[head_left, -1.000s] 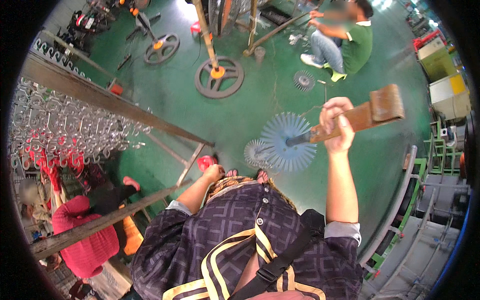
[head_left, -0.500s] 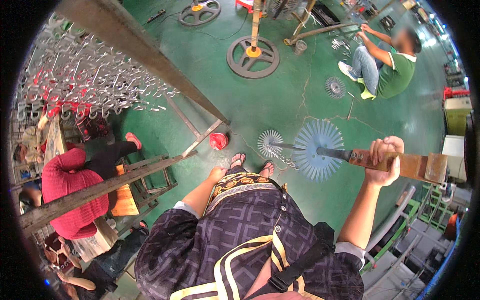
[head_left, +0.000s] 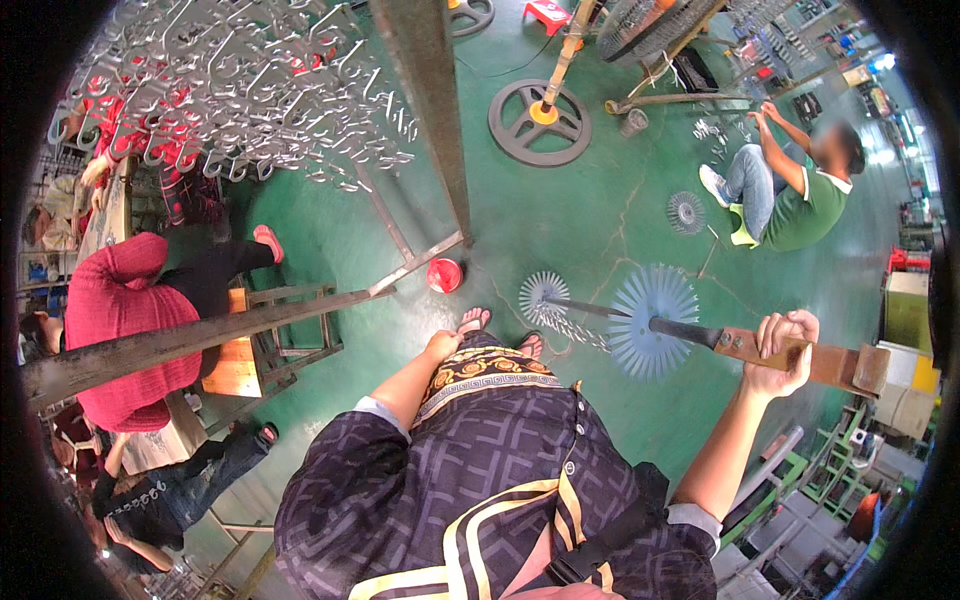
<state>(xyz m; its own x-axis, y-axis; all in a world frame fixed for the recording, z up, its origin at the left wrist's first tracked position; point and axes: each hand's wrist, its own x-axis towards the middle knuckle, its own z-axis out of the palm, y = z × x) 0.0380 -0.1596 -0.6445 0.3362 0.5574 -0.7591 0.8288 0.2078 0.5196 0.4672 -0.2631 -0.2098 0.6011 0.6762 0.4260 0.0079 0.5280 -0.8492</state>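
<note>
My right hand [head_left: 783, 352] is wrapped around a brown, rusty-looking square post [head_left: 835, 366]. A dark shaft [head_left: 683, 332] runs from the post's end to a blue-grey disc with many radial slots [head_left: 655, 300]. Beyond the disc, a thin dark rod [head_left: 590, 307] leads to a smaller slotted disc [head_left: 545, 293] near the floor, with a row of shiny metal pieces [head_left: 575, 328] beside it. My left hand [head_left: 443, 346] is closed at my waist, against the patterned cloth; whatever its fingers hold, if anything, is hidden.
Metal hooks [head_left: 240, 90] hang in bulk at upper left, beside a tall frame [head_left: 435, 130]. A red bucket [head_left: 444, 275] stands before my feet. People sit at left and right; one wears a green shirt [head_left: 812, 212]. A spoked wheel base [head_left: 540, 122] stands ahead.
The whole view has shifted, with the hooks and upright frame post appearing farther right. Both hands keep nearly the same pose, and my right hand still grips the post.
</note>
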